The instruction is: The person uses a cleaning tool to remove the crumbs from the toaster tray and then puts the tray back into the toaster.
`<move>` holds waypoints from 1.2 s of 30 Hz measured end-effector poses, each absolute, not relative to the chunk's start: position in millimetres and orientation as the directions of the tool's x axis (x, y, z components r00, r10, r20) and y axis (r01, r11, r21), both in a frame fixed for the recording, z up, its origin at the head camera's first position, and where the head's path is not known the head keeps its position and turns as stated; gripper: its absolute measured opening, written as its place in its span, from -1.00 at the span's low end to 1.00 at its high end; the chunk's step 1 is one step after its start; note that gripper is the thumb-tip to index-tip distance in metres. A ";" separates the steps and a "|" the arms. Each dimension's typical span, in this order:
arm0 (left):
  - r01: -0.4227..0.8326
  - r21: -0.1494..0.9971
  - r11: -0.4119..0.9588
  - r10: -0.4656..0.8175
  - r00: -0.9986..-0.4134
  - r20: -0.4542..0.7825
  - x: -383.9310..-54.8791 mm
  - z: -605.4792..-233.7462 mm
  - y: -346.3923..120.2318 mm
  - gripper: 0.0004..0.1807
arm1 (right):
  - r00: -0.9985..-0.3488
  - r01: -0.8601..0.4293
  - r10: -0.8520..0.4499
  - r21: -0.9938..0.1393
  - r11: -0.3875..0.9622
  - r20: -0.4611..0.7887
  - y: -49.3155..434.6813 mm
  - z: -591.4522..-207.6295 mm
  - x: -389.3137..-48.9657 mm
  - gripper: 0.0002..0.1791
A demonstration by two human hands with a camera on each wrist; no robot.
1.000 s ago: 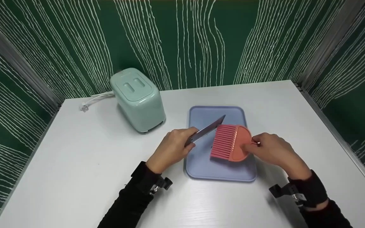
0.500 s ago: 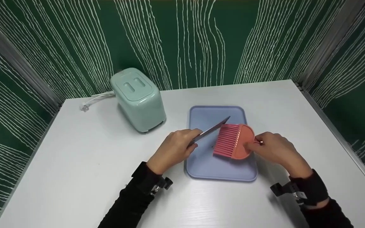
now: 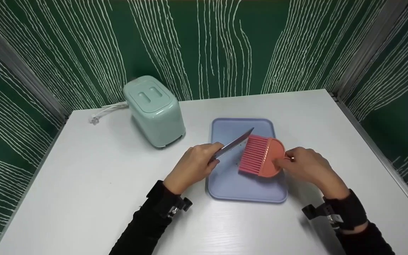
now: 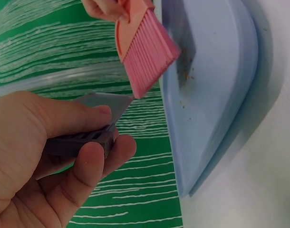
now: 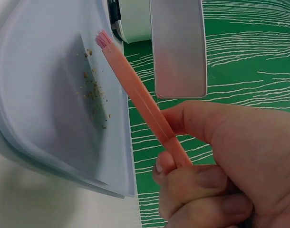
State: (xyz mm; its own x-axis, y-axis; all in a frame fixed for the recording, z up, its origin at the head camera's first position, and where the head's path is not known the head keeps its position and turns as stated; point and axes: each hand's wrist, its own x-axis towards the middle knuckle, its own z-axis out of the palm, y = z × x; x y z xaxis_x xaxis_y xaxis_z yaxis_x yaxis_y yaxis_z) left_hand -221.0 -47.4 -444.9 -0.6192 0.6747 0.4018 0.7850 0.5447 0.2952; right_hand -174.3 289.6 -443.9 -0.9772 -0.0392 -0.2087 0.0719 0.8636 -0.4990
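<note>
My left hand (image 3: 195,164) pinches the dark handle end of a toaster crumb tray (image 3: 235,143), a thin grey metal plate held on edge above a blue tray (image 3: 239,190). In my right hand (image 3: 306,164) is a small coral hand brush (image 3: 263,156) with pink bristles (image 4: 147,59), gripped by its handle. Its bristles are close to the crumb tray's far end; whether they touch cannot be told. Brown crumbs (image 5: 95,90) lie scattered on the blue tray below. The right wrist view shows the crumb tray's flat face, and the brush edge-on.
A mint-green toaster (image 3: 158,117) stands at the back left of the white table (image 3: 101,177), its white cord and plug (image 3: 94,119) beside it. Green walls with white streaks (image 3: 221,49) rise behind and at both sides.
Both hands have shifted slightly right, the left one then back a little. The brush now lies a bit further right and higher. More dark crumbs show on the blue tray between brush and crumb tray.
</note>
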 end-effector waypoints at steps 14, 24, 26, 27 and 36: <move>0.759 0.326 0.564 0.649 -0.652 0.394 -225.5 -449.0 -48.8 -0.67 | -0.984 0.040 -0.055 -0.516 0.856 -0.167 280.2 -438.6 -169.5 -0.58; 0.786 0.306 0.537 0.673 -0.618 0.407 -223.3 -446.0 -46.5 -0.72 | -0.991 0.018 -0.051 -0.490 0.872 -0.127 283.3 -442.9 -170.7 -0.56; 0.792 0.298 0.533 0.675 -0.611 0.414 -223.0 -445.8 -46.2 -0.71 | -0.991 0.021 -0.047 -0.487 0.873 -0.128 284.5 -443.3 -171.1 -0.57; 0.793 0.296 0.532 0.675 -0.609 0.417 -222.9 -445.9 -46.0 -0.71 | -0.991 0.023 -0.045 -0.486 0.873 -0.128 284.9 -443.4 -171.4 -0.57; 0.799 0.303 0.520 0.666 -0.601 0.442 -222.4 -445.7 -46.5 -0.70 | -0.989 0.045 -0.028 -0.472 0.881 -0.146 289.4 -442.9 -172.5 -0.57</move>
State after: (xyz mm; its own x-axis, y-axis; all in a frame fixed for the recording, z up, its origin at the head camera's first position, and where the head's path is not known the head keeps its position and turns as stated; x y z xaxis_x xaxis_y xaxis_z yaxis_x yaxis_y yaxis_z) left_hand -222.4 -46.5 -445.7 -0.6008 0.6661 0.4421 0.7989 0.5198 0.3026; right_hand -172.5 289.4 -442.9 -0.9889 -0.0277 -0.1460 0.0450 0.8805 -0.4719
